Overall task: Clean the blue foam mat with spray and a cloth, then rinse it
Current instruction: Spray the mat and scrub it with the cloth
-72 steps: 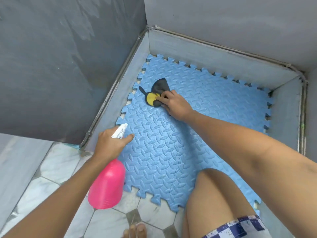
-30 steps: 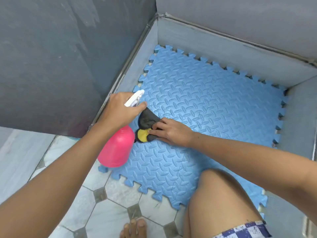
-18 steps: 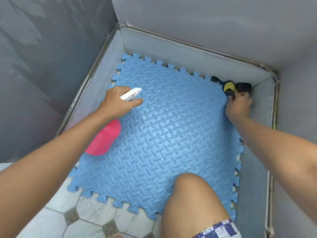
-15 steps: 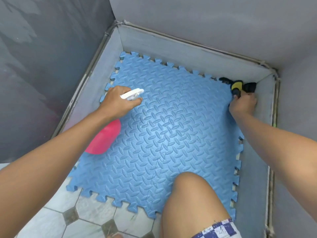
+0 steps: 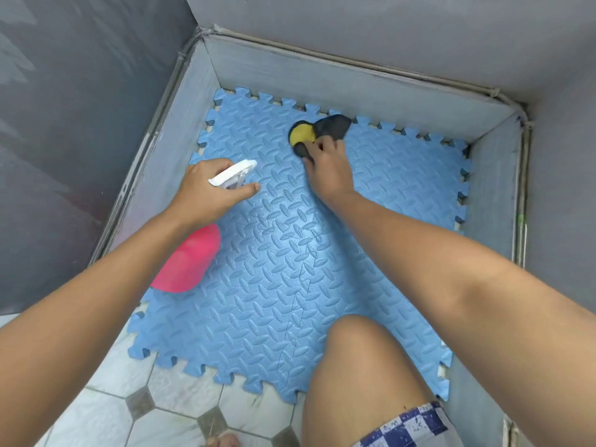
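A: What is seen nearest?
B: A bent knee (image 5: 351,353) is seen over the near edge of the blue foam mat (image 5: 290,279), with pale floor tiles (image 5: 106,411) beside it.

A: Which container is held, and what is in it?
B: A pink spray bottle (image 5: 187,262) is gripped by the left hand (image 5: 206,191); the fingers are curled round its white trigger head (image 5: 232,174), the forefinger stretched forward. Its contents cannot be told through the opaque pink wall.

A: How is the mat laid?
B: It is spread flat in a low grey walled bay (image 5: 322,82), its toothed edges set close to the walls, its near edge lying on the tiles. A raised leaf-like pattern and a jigsaw seam are shown.

A: And farther off?
B: A black and yellow cloth (image 5: 317,130) is pressed onto the mat near the far wall by the right hand (image 5: 325,166), its fingers bunched together on the cloth.
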